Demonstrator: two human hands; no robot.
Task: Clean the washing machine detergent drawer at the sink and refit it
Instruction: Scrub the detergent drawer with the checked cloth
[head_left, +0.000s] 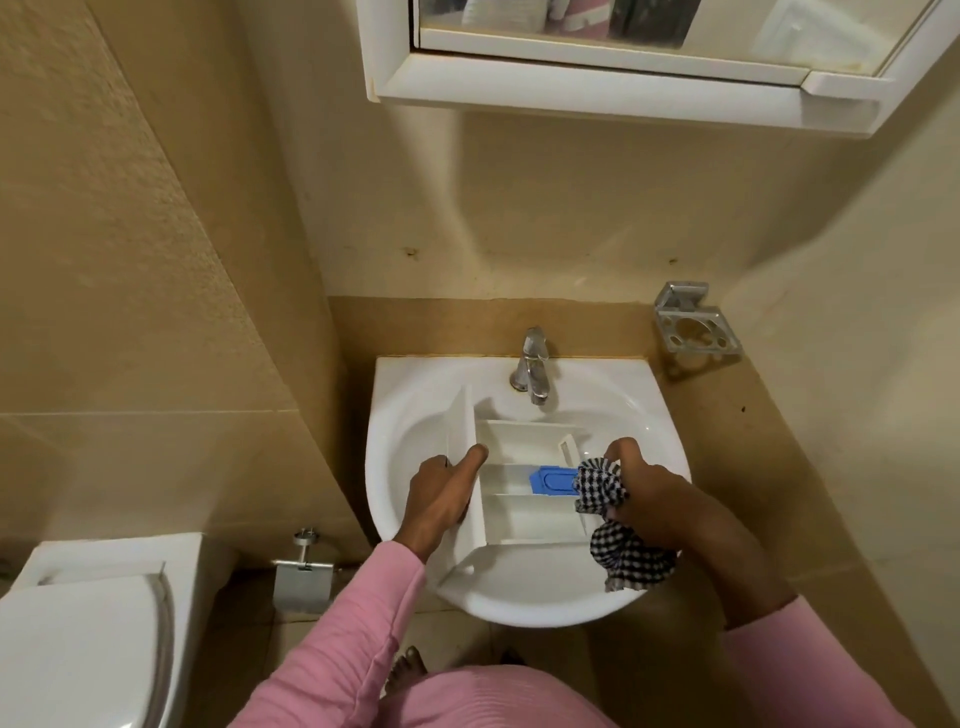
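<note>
A drawer (519, 499) lies in the sink (395, 395), between the fingers of both hands. The left hand (441, 499) grips its front panel. The right hand (644, 483) clutches a cloth (602, 488) against its other end. Wiping seems under way (refitting not yet done).

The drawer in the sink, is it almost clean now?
Done: the drawer is out and lying in the sink. In hand: the left hand grips its front panel while the right hand holds a checked cloth against its other end. Left: finishing the wiping, then refitting it.
</note>
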